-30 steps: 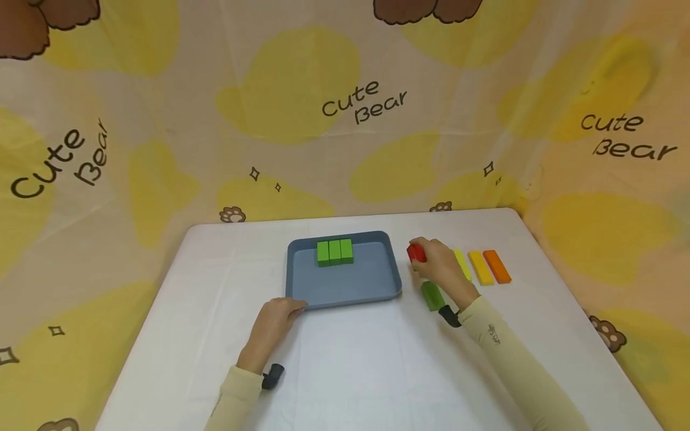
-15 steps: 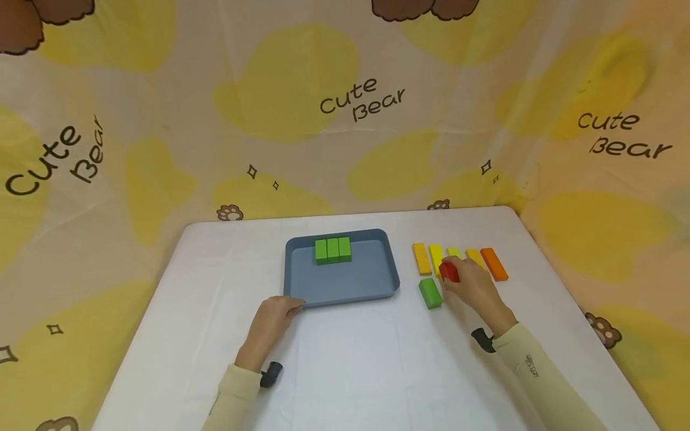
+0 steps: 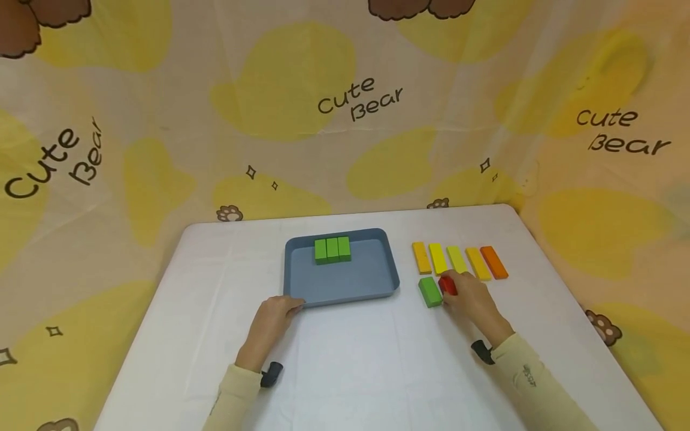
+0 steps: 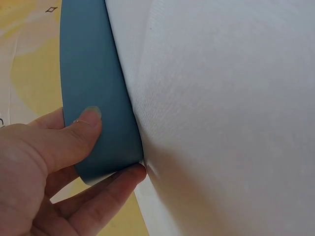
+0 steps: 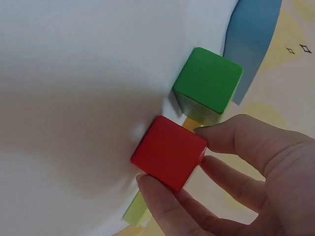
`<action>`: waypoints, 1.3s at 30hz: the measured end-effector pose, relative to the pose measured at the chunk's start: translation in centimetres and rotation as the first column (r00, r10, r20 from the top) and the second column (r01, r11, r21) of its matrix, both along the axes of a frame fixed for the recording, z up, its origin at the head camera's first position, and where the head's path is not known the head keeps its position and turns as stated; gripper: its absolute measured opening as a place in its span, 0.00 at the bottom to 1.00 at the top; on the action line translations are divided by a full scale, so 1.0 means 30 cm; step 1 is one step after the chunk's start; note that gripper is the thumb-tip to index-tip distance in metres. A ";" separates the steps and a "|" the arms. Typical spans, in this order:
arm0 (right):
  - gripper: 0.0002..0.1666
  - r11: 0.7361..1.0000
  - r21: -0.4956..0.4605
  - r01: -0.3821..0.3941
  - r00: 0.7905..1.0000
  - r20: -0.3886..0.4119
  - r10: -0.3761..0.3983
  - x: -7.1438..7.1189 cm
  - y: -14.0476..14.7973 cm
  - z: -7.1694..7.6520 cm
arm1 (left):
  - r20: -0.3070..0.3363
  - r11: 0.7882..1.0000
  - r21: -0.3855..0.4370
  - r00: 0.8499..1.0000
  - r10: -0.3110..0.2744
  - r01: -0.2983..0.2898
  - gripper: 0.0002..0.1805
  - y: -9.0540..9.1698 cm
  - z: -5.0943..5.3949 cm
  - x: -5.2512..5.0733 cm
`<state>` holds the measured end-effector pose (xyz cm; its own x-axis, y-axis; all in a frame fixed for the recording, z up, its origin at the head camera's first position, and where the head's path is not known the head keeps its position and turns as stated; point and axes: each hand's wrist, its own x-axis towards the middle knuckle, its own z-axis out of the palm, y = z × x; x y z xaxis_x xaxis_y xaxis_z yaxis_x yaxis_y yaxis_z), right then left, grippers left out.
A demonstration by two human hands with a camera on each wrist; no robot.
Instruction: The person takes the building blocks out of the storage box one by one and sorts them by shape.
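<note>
Red block [image 5: 170, 153], pinched by the right hand [image 3: 470, 297], sits at the green block's [image 3: 430, 292] three o'clock, probably being placed; next calls for a square, gentle release. The left hand [image 3: 271, 321] grips the tray's [image 3: 353, 279] eight-o'clock corner.

Red block [image 5: 169, 153], blue-grey tray [image 3: 350, 281]

White-covered bench [image 3: 345, 365] beneath fingers [image 3: 295, 303]; fabric walls [image 3: 302, 78] beyond and both sides of them, yellow-blotched, "Cute Bear" lettering [image 3: 361, 99], paw prints [image 3: 229, 214]; soft light.
</note>
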<state>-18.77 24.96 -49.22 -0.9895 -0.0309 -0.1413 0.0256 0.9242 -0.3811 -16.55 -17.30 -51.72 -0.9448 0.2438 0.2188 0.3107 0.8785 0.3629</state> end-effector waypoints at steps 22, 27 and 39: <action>0.29 1.000 -0.019 0.003 1.000 -0.011 -0.003 -0.006 0.007 -0.014 | -0.029 1.000 -0.011 1.000 0.002 -0.002 0.08 -0.001 -0.009 0.000; 0.30 1.000 -0.011 -0.010 1.000 -0.004 0.010 -0.010 0.012 -0.015 | -0.047 1.000 -0.008 0.999 -0.010 0.010 0.08 -0.004 -0.013 0.002; 0.24 0.997 0.009 -0.074 0.991 -0.115 0.074 -0.042 -0.001 0.088 | -0.006 1.000 -0.005 1.000 0.002 -0.002 0.09 -0.005 -0.010 0.003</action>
<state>-20.04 24.93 -46.60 -0.9942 -0.1042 -0.0266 -0.0869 0.9239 -0.3727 -16.46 -17.44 -52.01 -0.9439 0.2434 0.2233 0.3115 0.8808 0.3567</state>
